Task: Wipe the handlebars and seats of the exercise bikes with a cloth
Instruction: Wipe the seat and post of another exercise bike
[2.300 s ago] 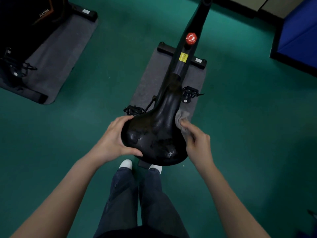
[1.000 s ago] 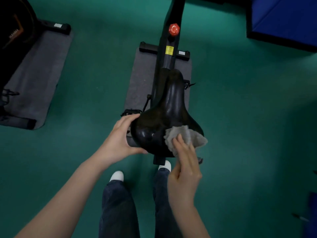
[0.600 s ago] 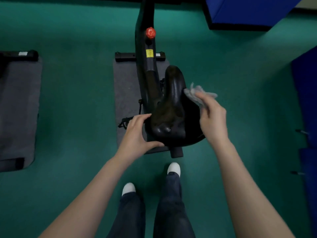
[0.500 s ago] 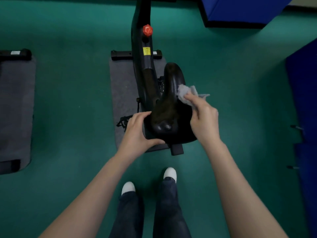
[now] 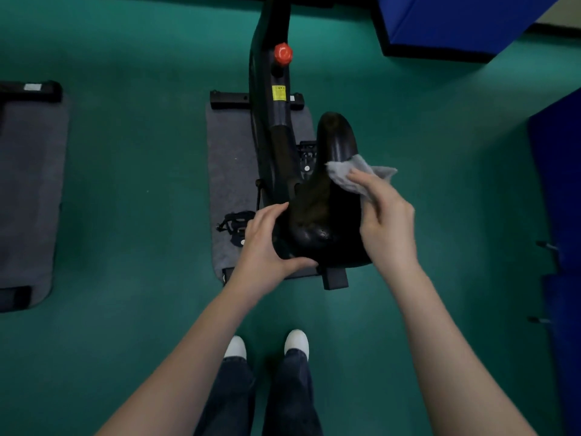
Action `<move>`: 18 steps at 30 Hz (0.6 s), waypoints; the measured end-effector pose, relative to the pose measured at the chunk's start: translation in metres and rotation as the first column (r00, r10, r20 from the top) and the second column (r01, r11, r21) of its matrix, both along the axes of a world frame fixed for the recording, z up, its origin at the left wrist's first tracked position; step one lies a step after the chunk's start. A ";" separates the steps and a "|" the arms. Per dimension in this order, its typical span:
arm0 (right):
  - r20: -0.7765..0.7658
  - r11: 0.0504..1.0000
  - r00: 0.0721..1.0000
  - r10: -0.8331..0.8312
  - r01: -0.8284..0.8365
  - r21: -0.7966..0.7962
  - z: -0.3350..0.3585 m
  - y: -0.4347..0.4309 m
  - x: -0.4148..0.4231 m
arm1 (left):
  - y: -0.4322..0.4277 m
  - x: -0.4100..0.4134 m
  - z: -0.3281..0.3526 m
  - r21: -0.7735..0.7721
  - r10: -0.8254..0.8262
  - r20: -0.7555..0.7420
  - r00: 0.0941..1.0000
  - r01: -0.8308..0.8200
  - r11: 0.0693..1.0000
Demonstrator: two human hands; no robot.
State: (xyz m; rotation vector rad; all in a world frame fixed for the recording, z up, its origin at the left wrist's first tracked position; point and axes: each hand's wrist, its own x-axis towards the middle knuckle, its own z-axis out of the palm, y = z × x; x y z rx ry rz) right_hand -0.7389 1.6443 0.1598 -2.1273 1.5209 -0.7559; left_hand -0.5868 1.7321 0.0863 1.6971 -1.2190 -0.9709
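A black, glossy bike seat [image 5: 327,196] fills the middle of the view, its narrow nose pointing away from me. My left hand [image 5: 267,243] grips the seat's wide rear left edge, thumb curled under the back. My right hand [image 5: 386,221] pinches a crumpled grey cloth [image 5: 355,176] and presses it onto the right side of the seat near the narrow part. The black bike frame [image 5: 270,99] with a red knob [image 5: 283,54] runs away from the seat. The handlebars are out of view.
The bike stands on a grey mat [image 5: 229,171] on green floor. A second grey mat [image 5: 28,190] with another bike's base lies at the left. Blue padded blocks [image 5: 452,20] stand at the top right and along the right edge [image 5: 562,196]. My feet [image 5: 267,346] are just behind the seat.
My right hand has carried the cloth from the wide rear of the seat up along its right side to the narrow part. The left hand has kept its hold on the rear left edge.
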 end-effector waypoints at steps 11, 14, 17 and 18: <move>-0.252 0.751 0.721 0.646 -0.660 0.035 -0.008 0.043 -0.027 | 0.008 0.010 -0.023 0.046 0.017 -0.210 0.978 -0.008 0.999; -0.200 0.735 0.715 0.670 -0.677 0.044 -0.004 0.044 -0.052 | 0.008 0.010 -0.021 0.057 0.007 -0.231 0.973 0.007 0.998; -0.002 0.859 0.859 0.512 -0.512 0.015 0.001 0.033 -0.051 | 0.008 0.010 -0.018 0.073 0.025 -0.279 0.960 -0.005 0.997; 0.061 0.888 0.887 0.458 -0.459 0.006 0.003 0.026 -0.042 | 0.008 0.011 -0.018 0.075 0.031 -0.298 0.954 -0.009 0.997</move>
